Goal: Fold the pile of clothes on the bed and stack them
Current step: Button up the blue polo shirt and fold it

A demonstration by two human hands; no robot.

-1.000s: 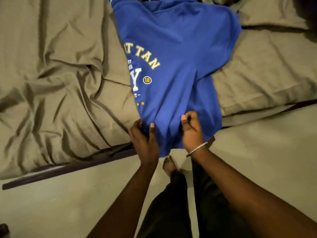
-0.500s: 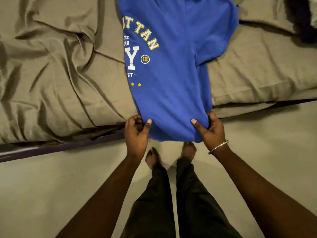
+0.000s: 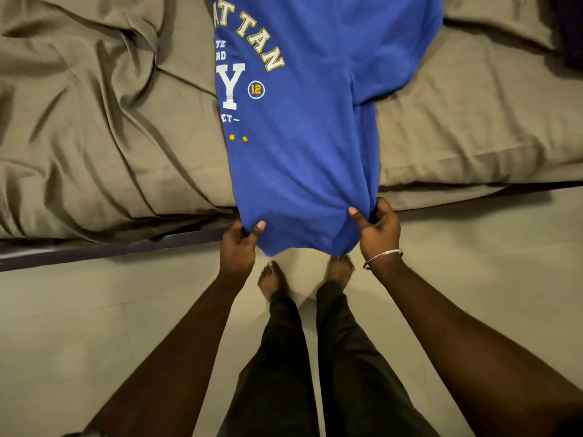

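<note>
The bed (image 3: 94,121) fills the upper half of the view, covered by a creased olive-brown sheet (image 3: 473,121); its dark frame rail (image 3: 94,250) runs along the near edge, above a pale floor (image 3: 94,326).

A blue T-shirt (image 3: 299,152) lies lengthwise across the bed, folded narrow, with its hem end hanging over the near edge of the bed. Its printed face is up — partial yellow-edged lettering, a large white "Y", a circled "12" and two small yellow stars are legible along its left side. One sleeve (image 3: 400,48) spreads out on the right, lying on the sheet. A dark item (image 3: 571,33) sits at the far right corner of the bed; it cannot be identified.

The person stands at the bed's near edge in dark trousers (image 3: 284,357), bare feet on the floor beneath the hanging hem.

Left hand (image 3: 238,244): grip pinching the left corner of the hem, thumb on top of the cloth, fingers curled under.

Right hand (image 3: 378,228): grip pinching the right corner of the hem likewise — thumb over, fingers behind. A thin metal bangle (image 3: 381,257) sits on that wrist.
</note>
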